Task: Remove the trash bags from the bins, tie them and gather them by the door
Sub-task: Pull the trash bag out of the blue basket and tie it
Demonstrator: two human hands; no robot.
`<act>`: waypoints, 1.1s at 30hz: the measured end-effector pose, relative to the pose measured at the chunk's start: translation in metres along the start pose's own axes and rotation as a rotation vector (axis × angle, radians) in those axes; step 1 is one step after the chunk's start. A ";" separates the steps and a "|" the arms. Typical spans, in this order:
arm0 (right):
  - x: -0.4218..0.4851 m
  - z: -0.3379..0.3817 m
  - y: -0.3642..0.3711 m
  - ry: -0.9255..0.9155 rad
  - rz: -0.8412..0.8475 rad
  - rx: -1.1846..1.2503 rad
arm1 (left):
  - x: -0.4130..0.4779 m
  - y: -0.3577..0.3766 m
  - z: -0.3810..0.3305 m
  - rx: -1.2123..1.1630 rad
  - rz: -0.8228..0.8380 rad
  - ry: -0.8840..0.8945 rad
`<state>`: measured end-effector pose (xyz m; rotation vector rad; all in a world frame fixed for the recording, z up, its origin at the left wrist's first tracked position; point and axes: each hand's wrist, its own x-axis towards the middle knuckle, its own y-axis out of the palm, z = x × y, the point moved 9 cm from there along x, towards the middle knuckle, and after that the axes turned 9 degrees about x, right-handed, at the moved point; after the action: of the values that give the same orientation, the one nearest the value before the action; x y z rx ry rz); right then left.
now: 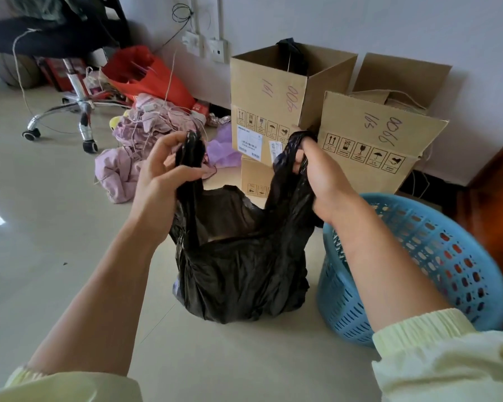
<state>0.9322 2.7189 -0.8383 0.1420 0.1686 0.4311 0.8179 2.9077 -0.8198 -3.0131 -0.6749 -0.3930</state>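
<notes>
**Both bag handles held up**

The left grip (160, 172) is closed around one handle of the black trash bag (244, 271), and the right grip (323, 181) is closed around the other. The bag hangs below and between the two grips with its mouth open and its bottom on the floor (55, 227). A blue bin (436, 256) stands just beside it, under the right forearm. Cardboard boxes (273, 91) stand beyond both grips.
</notes>
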 end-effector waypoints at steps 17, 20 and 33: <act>-0.024 0.053 -0.008 -0.261 -0.334 -0.805 | 0.001 0.026 0.001 -0.278 0.114 -0.024; -0.024 0.053 -0.004 -0.209 -0.227 -0.823 | -0.002 0.034 -0.002 -0.264 0.192 -0.035; -0.018 0.047 0.017 -0.267 0.071 -0.372 | -0.015 0.048 0.026 0.713 0.164 -0.116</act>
<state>0.9176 2.7220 -0.7874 -0.1610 -0.1801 0.5021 0.8315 2.8607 -0.8477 -2.3892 -0.4393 0.0363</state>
